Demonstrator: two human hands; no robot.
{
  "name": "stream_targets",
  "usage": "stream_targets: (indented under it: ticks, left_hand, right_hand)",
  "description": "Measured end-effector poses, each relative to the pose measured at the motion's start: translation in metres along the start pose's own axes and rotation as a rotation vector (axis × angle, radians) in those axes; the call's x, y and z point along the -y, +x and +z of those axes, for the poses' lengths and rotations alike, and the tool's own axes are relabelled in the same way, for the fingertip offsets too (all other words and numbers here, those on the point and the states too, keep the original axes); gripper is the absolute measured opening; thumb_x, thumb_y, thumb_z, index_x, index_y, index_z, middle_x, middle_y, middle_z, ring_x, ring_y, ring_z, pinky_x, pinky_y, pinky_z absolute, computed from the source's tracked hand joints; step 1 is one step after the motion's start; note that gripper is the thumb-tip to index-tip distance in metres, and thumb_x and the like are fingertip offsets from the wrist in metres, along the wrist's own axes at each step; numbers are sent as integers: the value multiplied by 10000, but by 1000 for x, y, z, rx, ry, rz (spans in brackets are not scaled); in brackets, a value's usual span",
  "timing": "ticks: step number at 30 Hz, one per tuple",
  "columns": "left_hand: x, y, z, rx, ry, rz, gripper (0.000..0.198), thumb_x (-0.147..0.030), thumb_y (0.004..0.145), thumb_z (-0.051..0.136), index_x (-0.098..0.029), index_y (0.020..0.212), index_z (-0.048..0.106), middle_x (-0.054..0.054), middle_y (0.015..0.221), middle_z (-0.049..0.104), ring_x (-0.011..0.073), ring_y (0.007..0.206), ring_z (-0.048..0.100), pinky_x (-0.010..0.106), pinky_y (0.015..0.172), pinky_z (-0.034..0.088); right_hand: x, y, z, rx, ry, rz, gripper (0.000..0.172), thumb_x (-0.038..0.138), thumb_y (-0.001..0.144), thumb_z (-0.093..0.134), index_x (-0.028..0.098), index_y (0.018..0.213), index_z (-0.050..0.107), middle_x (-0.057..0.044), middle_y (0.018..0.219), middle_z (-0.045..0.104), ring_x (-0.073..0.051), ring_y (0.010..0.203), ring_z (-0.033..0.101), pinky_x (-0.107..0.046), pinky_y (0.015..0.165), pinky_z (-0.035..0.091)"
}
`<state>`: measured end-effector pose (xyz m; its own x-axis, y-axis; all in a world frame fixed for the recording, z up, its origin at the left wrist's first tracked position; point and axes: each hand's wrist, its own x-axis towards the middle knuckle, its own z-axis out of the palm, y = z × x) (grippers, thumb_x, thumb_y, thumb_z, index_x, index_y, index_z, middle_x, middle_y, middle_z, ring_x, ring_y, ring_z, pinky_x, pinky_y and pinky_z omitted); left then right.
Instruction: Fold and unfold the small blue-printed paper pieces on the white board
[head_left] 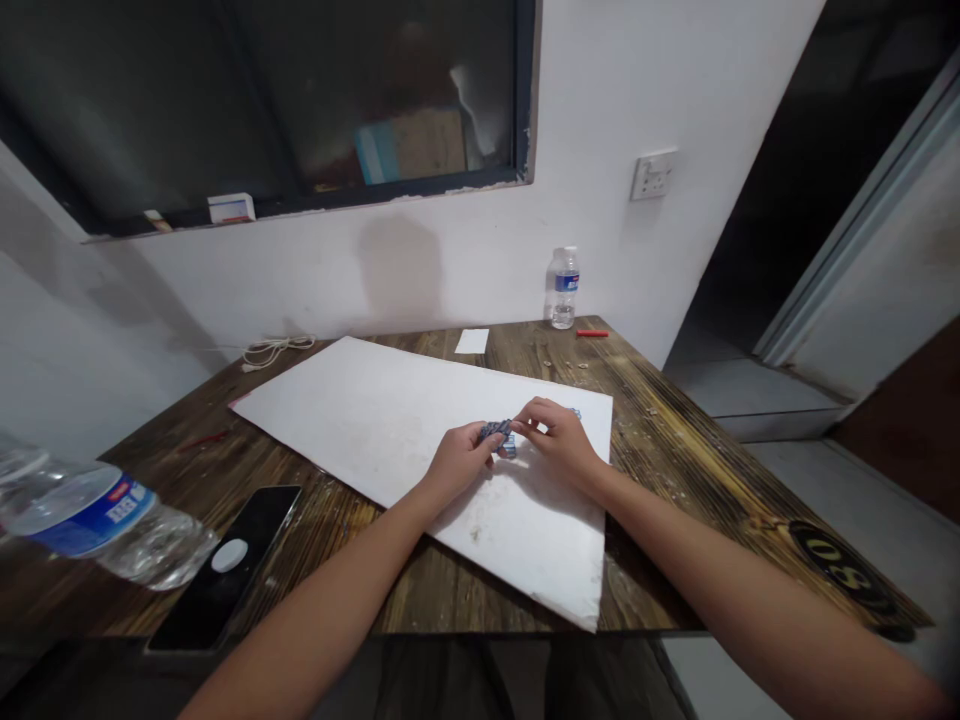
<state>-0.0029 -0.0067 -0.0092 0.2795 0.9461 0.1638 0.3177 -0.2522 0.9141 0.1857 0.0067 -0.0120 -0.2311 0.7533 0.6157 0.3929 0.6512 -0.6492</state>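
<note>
My left hand (463, 460) and my right hand (559, 440) meet over a large white board (360, 420) that lies on the wooden table (675, 440). Both hands pinch a small folded piece of blue-grey patterned paper (501, 436) between their fingertips. The paper rests just above or on the board; its exact shape is partly hidden by my fingers.
A black phone (225, 565) lies at the near left, beside a water bottle (97, 520) on its side. Another water bottle (564, 288) stands at the back by the wall, with a white paper slip (472, 341), a red pen (592, 333) and a white cable (274, 350).
</note>
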Motion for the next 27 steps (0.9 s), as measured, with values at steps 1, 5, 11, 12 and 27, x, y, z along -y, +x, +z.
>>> stream_targets:
  ticks: [1,5,11,12,27]
  left_hand:
    - [0,0,0,-7,1,-4,268,-406,843,583,-152,821,666,49,743,695,123,554,579,244,543,476]
    - [0,1,0,-30,-35,-12,296,-430,841,583,-147,814,664,60,760,699,125,571,580,239,538,484]
    - [0,2,-3,-120,-100,-53,332,-463,817,601,-138,860,652,71,785,696,115,544,556,216,462,469]
    - [0,3,-3,-143,-100,-53,337,-469,810,608,-137,855,649,71,778,694,113,541,553,210,453,460]
    - [-1,1,-2,-124,-37,-52,338,-482,828,581,-153,777,642,45,725,675,118,543,553,225,507,448]
  right_hand:
    - [1,0,-1,-6,7,7,258,377,897,593,194,724,653,-34,735,609,-170,709,543,-289,657,408]
    - [3,0,-2,-41,16,43,282,409,899,577,198,728,654,-41,757,615,-165,696,549,-283,637,415]
    - [-8,2,-2,-66,-57,157,267,392,921,514,202,761,610,-29,739,624,-171,678,534,-281,621,382]
    - [-9,3,-1,-52,-75,171,263,379,923,505,201,755,602,-25,727,618,-170,670,528,-280,618,376]
    - [-9,0,0,83,-198,105,270,355,977,438,189,885,630,-59,870,637,-199,844,548,-318,773,386]
